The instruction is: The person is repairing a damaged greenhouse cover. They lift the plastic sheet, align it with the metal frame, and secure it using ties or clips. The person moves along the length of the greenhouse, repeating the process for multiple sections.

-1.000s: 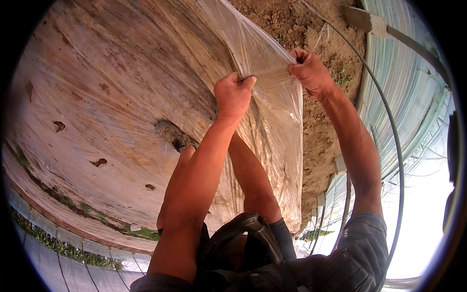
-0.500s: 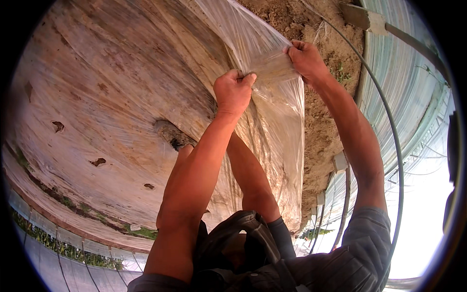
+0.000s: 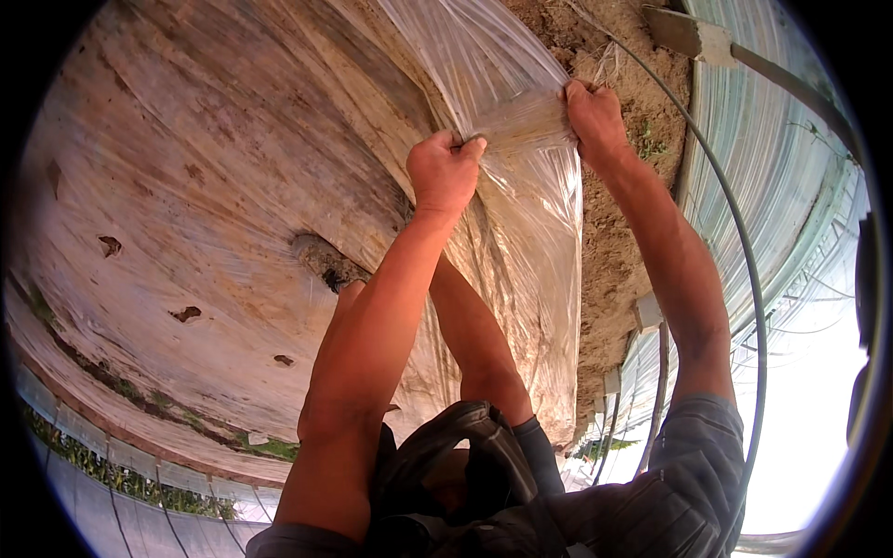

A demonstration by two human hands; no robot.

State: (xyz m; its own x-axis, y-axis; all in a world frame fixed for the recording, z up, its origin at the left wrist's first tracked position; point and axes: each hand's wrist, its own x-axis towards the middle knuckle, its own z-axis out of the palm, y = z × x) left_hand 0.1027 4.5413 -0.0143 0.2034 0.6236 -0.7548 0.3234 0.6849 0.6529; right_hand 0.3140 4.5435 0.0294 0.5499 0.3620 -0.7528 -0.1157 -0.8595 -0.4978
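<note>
1. from the middle of the view, the person's left hand (image 3: 445, 172) is at 12 o'clock, its fingers curled, pinching a gathered fold of clear, wrinkled, shiny plastic film (image 3: 530, 223) between thumb and forefinger.
2. at between 1 and 2 o'clock i see the right hand (image 3: 596, 119), a little higher and farther out; its fingers are bent closed on the film's outer edge, though i cannot tell exactly how the thumb sits.
3. the film stretches in a creased band between the two hands and runs down toward 5 o'clock, its straight edge lying along a strip of loose brown soil (image 3: 614, 251) at 3 o'clock.
4. toward 9 o'clock spreads a broad, dirt-streaked, pale brown plastic ground cover (image 3: 233, 186), with small ragged holes (image 3: 186, 314) between 8 and 9; i cannot tell whether it is one piece with the film.
5. a mud-caked shoe (image 3: 326, 260) rests on that cover at 9 o'clock, close to the left forearm.
6. beyond the soil, a thin dark hose (image 3: 735, 205) arcs from 1 o'clock to 4, in front of a translucent, ribbed plastic wall (image 3: 772, 139) at 2 o'clock.
</note>
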